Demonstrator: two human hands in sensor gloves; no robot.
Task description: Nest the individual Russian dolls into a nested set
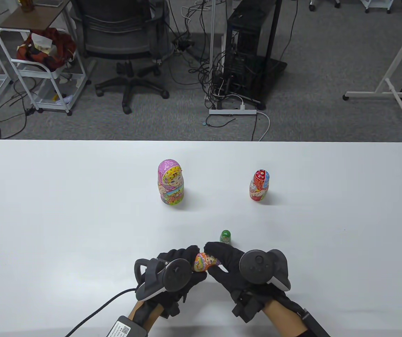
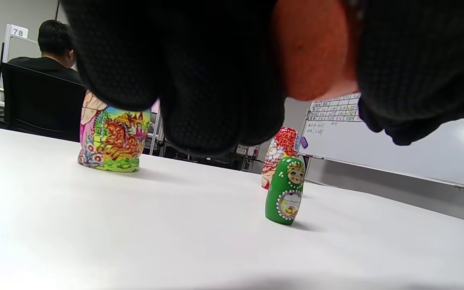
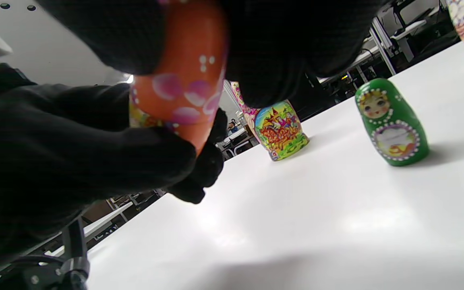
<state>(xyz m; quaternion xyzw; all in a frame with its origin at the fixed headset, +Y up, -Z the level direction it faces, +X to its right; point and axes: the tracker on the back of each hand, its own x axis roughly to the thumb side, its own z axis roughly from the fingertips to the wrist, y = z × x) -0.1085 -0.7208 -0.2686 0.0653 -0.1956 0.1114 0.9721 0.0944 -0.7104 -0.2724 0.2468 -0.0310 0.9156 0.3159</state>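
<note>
Both hands hold an orange doll (image 1: pixel 204 262) between them, just above the table's front middle. My left hand (image 1: pixel 181 258) grips one end and my right hand (image 1: pixel 218 254) grips the other. The orange doll shows in the left wrist view (image 2: pixel 316 48) and the right wrist view (image 3: pixel 183 84). A small green doll (image 1: pixel 225 237) stands just beyond my right hand; it also shows in the left wrist view (image 2: pixel 286 190) and the right wrist view (image 3: pixel 391 123). A large pink doll (image 1: pixel 171 182) stands mid-table. A red doll (image 1: pixel 259 185) stands to its right.
The white table (image 1: pixel 64 217) fills the lower part of the table view. Beyond its far edge are an office chair (image 1: pixel 127 45), a wire cart (image 1: pixel 43 66) and a computer tower (image 1: pixel 246 52) with cables. A cable (image 1: pixel 95 314) trails from my left wrist.
</note>
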